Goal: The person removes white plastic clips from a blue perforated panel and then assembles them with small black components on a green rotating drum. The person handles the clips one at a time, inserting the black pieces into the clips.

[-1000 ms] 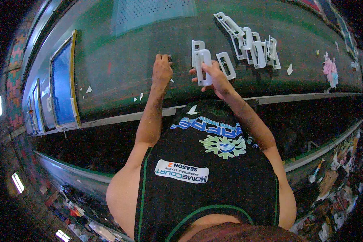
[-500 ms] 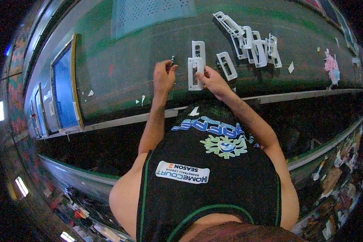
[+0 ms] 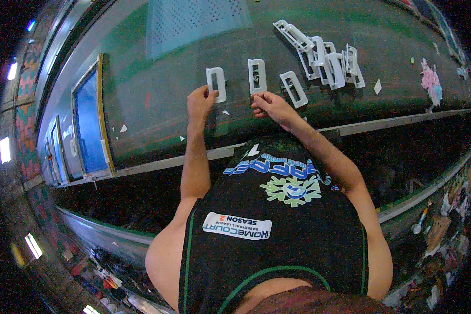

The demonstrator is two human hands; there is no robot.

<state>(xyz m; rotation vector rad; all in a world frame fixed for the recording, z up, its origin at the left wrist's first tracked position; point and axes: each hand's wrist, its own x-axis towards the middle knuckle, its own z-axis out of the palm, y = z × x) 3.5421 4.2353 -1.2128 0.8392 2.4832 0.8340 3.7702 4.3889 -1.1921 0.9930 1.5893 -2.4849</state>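
A: Head view: the white left frame [image 3: 223, 90] has been carried leftward from the right hand [image 3: 271, 109] to the left hand [image 3: 200, 104] since half a second ago, right?
B: Yes. Its lower left side is now pinched by the left hand, thumb and fingers nearly closed on it.
A: Right hand?
B: Fingers curled, fingertips at the lower end of the middle frame [image 3: 262, 78]. Whether it is gripped or just touched cannot be told.
A: Where are the others?
B: Third frame [image 3: 300, 97] laid tilted, just right of the middle one. Frame pile [image 3: 336, 72] farther right, all on the dark green bench [image 3: 162, 99].
A: Step in hand?
B: Judged as placing or aligning the left frame; a small dark piece [image 3: 225, 82] is seen at its right edge, not identifiable.
A: Next move calls for?
B: A steady left pinch, probably, with the right fingers kept clear of the middle frame's edge unless it is to be lifted.
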